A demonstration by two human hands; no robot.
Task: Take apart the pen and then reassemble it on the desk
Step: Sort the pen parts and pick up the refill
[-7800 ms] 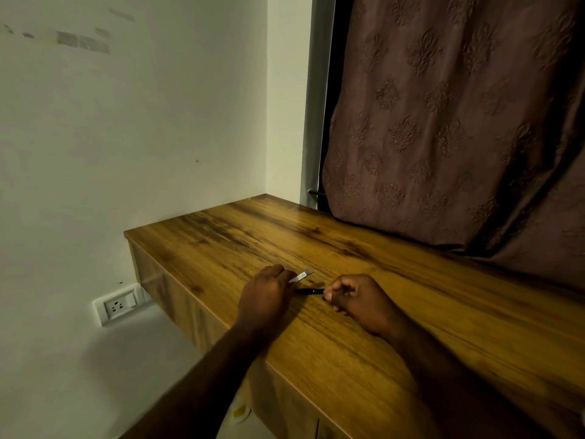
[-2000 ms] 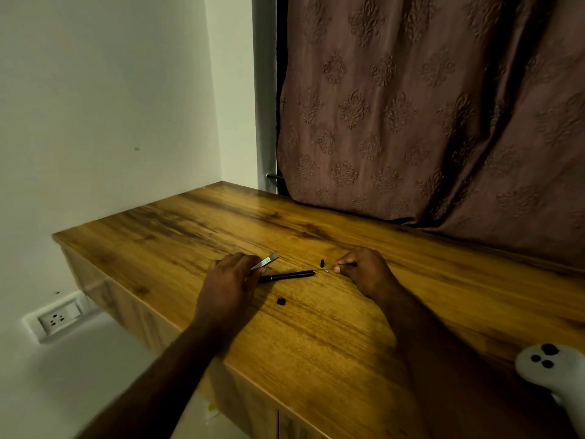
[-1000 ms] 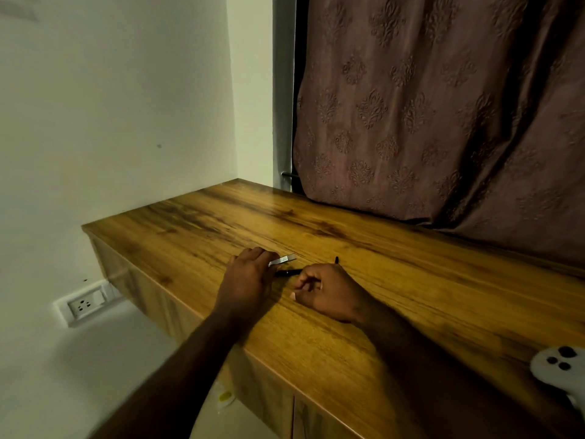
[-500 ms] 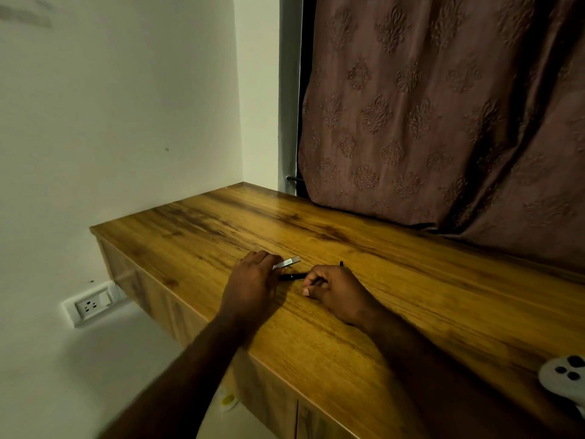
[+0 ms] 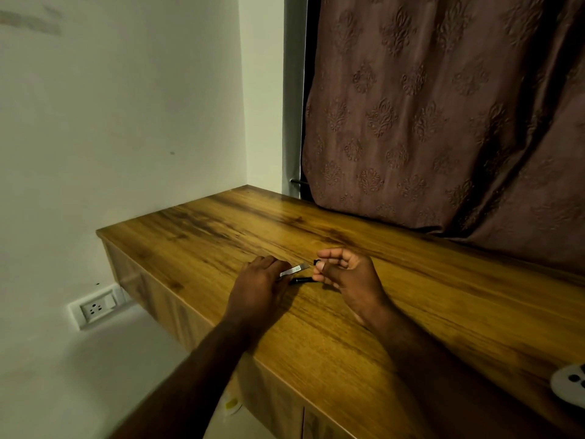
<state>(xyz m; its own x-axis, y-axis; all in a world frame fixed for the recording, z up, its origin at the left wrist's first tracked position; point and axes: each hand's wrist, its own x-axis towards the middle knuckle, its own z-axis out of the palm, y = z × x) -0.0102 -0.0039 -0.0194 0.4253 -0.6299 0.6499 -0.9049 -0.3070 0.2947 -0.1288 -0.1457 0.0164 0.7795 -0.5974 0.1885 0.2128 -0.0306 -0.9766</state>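
— What sits nearest?
— A white device [image 5: 569, 386] with dark buttons, at the near right edge of the wooden desk [image 5: 443, 312], cut off by the frame.
— And the hands?
— Both are over the desk, close together. The left hand [image 5: 259, 286] lies palm down, fingers pressed together, gripping a flat silver piece [image 5: 294, 270] that juts toward the right hand [image 5: 346, 277]. The right hand's fingers are curled; thumb and forefinger pinch a small black piece [image 5: 315, 262].
— Where is the pen?
— Its black barrel [image 5: 302, 280] lies on the desk between the hands, its left end hidden under the left fingers. Whether the right hand touches it, I cannot tell.
— Farther back?
— A patterned brown curtain [image 5: 443, 122] hangs at the desk's far edge. A wall socket [image 5: 95, 308] sits low on the white wall [image 5: 126, 122], left.
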